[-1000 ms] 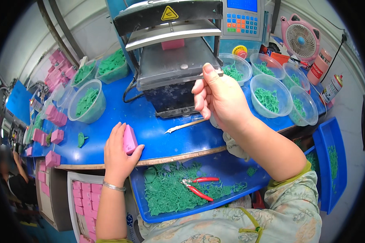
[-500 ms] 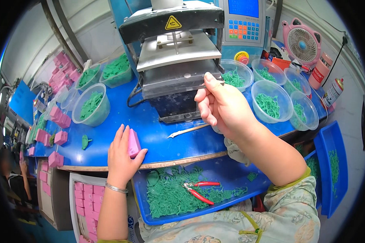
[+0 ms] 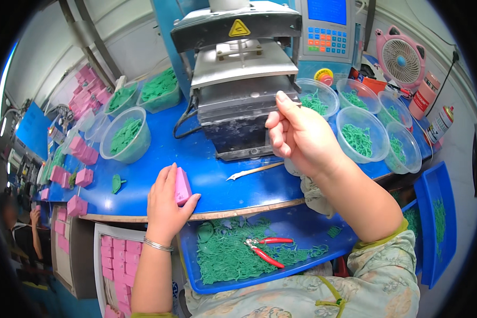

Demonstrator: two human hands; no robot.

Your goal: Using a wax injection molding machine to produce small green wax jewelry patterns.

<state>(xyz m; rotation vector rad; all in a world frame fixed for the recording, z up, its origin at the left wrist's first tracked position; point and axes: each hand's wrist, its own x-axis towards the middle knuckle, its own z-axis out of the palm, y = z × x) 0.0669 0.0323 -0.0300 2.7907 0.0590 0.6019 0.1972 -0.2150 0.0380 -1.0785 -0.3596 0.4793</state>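
My left hand (image 3: 166, 206) rests at the bench's front edge, fingers wrapped along a pink block (image 3: 182, 186). My right hand (image 3: 307, 140) is raised at the front edge of the press's black lower plate (image 3: 230, 98), thumb up against it and fingers curled; what they grip is hidden. The press (image 3: 204, 26) has a silver plate (image 3: 220, 74) just over the black one. A pale pointed tool (image 3: 254, 169) lies below it. Red-handled cutters (image 3: 270, 257) rest among green strands in a blue tray (image 3: 315, 233) under the bench edge.
Bowls of green pieces (image 3: 124, 138) and strands (image 3: 355, 139) flank the press. Pink blocks (image 3: 85, 177) sit on the left and in a box (image 3: 119, 254) below. A control panel (image 3: 326, 37), fan (image 3: 400, 58) and spray can (image 3: 440, 127) are at right. Another person (image 3: 24, 238) is at far left.
The press's silver plate has lowered over the black plate, hiding the pink piece seen there earlier. The view has shifted slightly; both my hands keep their grips.
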